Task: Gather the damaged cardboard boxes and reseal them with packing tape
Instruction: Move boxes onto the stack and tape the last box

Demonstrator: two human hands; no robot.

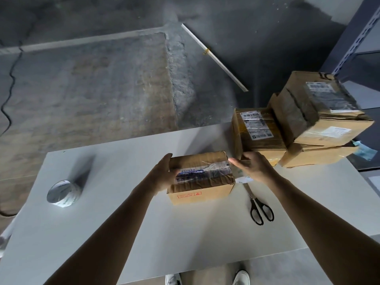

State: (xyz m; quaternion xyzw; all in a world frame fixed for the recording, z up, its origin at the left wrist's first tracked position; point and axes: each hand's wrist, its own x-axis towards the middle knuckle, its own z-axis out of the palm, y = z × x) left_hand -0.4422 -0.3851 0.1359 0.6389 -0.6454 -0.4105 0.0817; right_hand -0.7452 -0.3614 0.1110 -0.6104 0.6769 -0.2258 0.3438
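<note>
At the left of our white table (123, 233) the roll of packing tape (62, 194) lies well apart from everything else. Our left hand (164, 175) clasps the left end of the crumpled box (202, 182), which sits mid-table with old tape across its top. Our right hand (254, 168) is at the box's right end with its fingers spread and holding nothing; we cannot tell whether it touches. Just beside it lie the scissors (260, 208), black handles toward us. More boxes (308, 120) are piled at the far right corner.
</note>
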